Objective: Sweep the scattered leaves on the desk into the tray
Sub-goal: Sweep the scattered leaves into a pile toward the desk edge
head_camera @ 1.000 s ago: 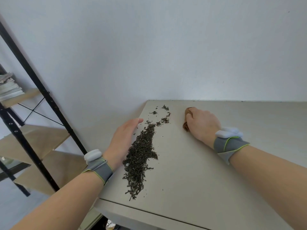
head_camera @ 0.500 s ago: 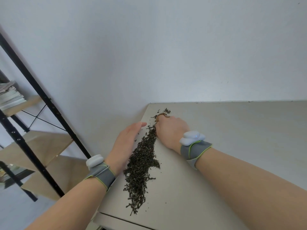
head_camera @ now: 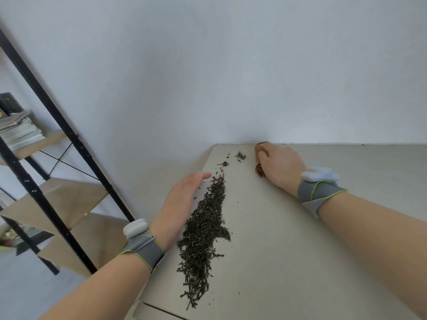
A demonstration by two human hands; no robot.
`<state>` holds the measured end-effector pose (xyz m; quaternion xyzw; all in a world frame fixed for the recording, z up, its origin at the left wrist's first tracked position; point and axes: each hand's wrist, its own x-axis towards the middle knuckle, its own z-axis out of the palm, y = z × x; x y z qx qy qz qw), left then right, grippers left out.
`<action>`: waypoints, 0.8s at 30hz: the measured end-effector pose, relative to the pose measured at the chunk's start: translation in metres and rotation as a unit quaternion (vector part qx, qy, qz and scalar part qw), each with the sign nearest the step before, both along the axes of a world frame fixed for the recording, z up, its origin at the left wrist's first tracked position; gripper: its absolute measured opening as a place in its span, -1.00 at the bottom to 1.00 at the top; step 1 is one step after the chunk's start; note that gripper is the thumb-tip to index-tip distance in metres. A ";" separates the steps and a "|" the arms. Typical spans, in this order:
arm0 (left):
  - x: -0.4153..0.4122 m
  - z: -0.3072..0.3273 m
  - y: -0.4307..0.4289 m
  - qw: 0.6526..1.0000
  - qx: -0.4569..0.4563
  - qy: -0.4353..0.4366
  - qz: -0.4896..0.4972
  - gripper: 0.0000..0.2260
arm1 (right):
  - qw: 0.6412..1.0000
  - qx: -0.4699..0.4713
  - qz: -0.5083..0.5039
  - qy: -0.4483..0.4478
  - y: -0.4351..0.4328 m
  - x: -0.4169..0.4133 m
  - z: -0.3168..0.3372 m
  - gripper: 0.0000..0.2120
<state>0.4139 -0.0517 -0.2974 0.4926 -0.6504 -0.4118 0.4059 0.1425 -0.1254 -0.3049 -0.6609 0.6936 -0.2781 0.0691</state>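
A long heap of dark dried leaves (head_camera: pixel 203 229) lies on the pale desk (head_camera: pixel 288 262) near its left edge. A few stray leaves (head_camera: pixel 240 156) sit farther back near the wall. My left hand (head_camera: pixel 182 199) stands on edge along the desk's left side, fingers straight, touching the heap. My right hand (head_camera: pixel 279 167) grips a small brown brush (head_camera: pixel 259 168) at the back of the desk, right of the stray leaves. Most of the brush is hidden under the hand. No tray is in view.
A black metal shelf frame (head_camera: pixel 57 139) with wooden boards stands left of the desk, with stacked books (head_camera: pixel 18 130) on an upper board. A white wall runs right behind the desk. The desk's front edge (head_camera: pixel 161 309) is close to me.
My right hand with the brush swept left into the top of the heap, then drew back to the right and toward the wall. My left hand stayed in place.
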 end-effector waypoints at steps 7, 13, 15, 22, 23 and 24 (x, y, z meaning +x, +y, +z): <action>0.000 -0.004 -0.003 1.000 0.001 0.009 -0.001 -0.55 | 0.997 0.024 -0.017 0.073 -0.031 0.005 0.007 -0.74; -0.003 -0.002 -0.003 1.000 -0.020 0.000 0.010 -0.58 | 0.995 0.014 0.057 0.077 -0.047 0.061 0.005 -0.68; -0.003 -0.001 -0.003 1.000 -0.025 0.000 0.015 -0.61 | 0.994 0.010 0.073 0.077 -0.043 0.079 0.003 -0.66; -0.001 0.000 0.002 0.999 -0.022 0.015 0.026 -0.66 | 0.998 0.006 0.010 -0.060 -0.002 0.072 0.011 -0.76; -0.001 0.001 0.003 0.999 -0.021 0.015 0.024 -0.66 | 0.997 0.003 -0.005 -0.078 0.009 0.069 0.012 -0.77; 0.000 0.002 0.003 0.999 -0.017 0.016 0.024 -0.65 | 0.995 0.000 -0.018 -0.095 0.020 0.066 0.013 -0.79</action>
